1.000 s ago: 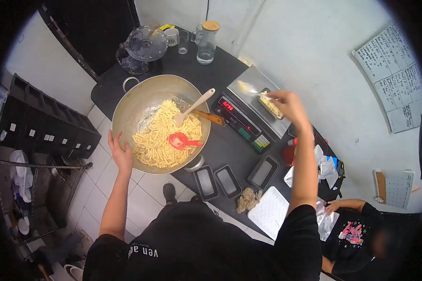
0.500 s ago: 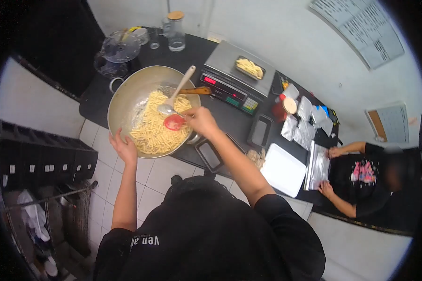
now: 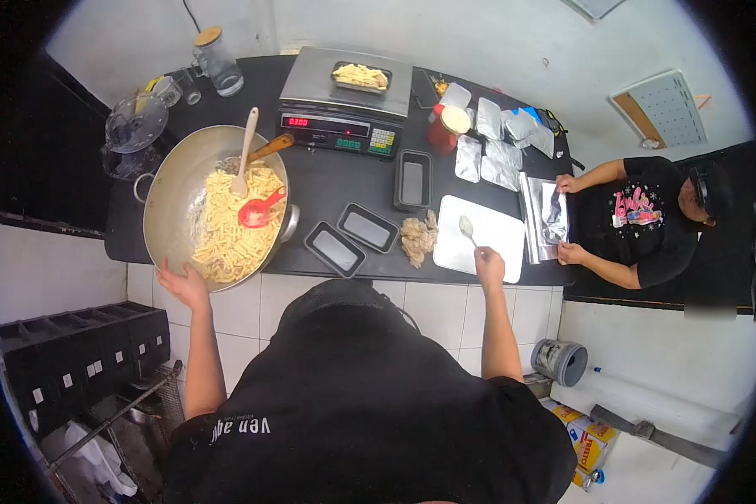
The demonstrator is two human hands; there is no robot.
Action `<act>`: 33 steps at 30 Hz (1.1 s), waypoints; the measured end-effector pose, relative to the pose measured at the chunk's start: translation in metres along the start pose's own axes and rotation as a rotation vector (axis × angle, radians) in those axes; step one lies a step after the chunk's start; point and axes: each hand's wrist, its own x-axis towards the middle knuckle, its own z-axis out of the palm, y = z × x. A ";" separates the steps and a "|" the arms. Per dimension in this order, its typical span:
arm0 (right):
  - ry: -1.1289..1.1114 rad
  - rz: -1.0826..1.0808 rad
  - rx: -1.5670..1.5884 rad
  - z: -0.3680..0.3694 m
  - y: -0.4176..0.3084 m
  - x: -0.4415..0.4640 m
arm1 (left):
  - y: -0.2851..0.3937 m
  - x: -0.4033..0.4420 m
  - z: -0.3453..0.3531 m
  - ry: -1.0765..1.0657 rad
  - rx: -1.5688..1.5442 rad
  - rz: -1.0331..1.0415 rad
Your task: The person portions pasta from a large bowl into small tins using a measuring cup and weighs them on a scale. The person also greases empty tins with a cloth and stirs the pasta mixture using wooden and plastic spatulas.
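Left hand (image 3: 183, 286): fingers spread, laid at the near-left rim of a large pan (image 3: 172, 210), no closed grip evident. In pan: pale yellow pasta (image 3: 224, 235), heaped toward the right side; red scoop (image 3: 265, 207) on top; cream spatula (image 3: 250, 143), handle pointing far; wooden handle (image 3: 273, 149) across the far-right rim. Near table edge: black container (image 3: 334, 249) and second black container (image 3: 368, 227), slantwise, side by side. Far side: scale (image 3: 307, 80), display at 0.300, bearing filled container (image 3: 344, 86), long axis left to right. Farther right: third black container (image 3: 412, 181), long axis near to far; nearer, crumpled tan bundle (image 3: 418, 239). Next, spoon (image 3: 467, 227): over white tray (image 3: 500, 227), bowl far and slightly left of the right hand (image 3: 490, 267), long axis roughly near to far; contact with tray impossible to tell. Right hand: fingers closed on the spoon's handle, nearer than left hand to spoon and tray; pan well apart to its left, scale far-left. Far right: foil-covered packs (image 3: 503, 153); co-worker's hands (image 3: 569, 183) at foil sheet (image 3: 554, 210).
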 end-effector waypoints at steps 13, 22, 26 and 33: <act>0.179 -0.296 -0.131 0.028 -0.008 0.062 | -0.003 0.000 0.002 0.030 0.047 -0.086; 0.120 -0.971 0.003 0.027 -0.283 0.241 | 0.000 -0.002 0.002 0.063 0.001 -0.117; -0.069 -0.972 -0.186 0.061 -0.365 0.299 | 0.001 -0.003 0.002 0.074 0.011 -0.108; -0.333 -0.815 -0.444 0.092 -0.419 0.324 | 0.002 -0.004 0.002 0.072 -0.003 -0.150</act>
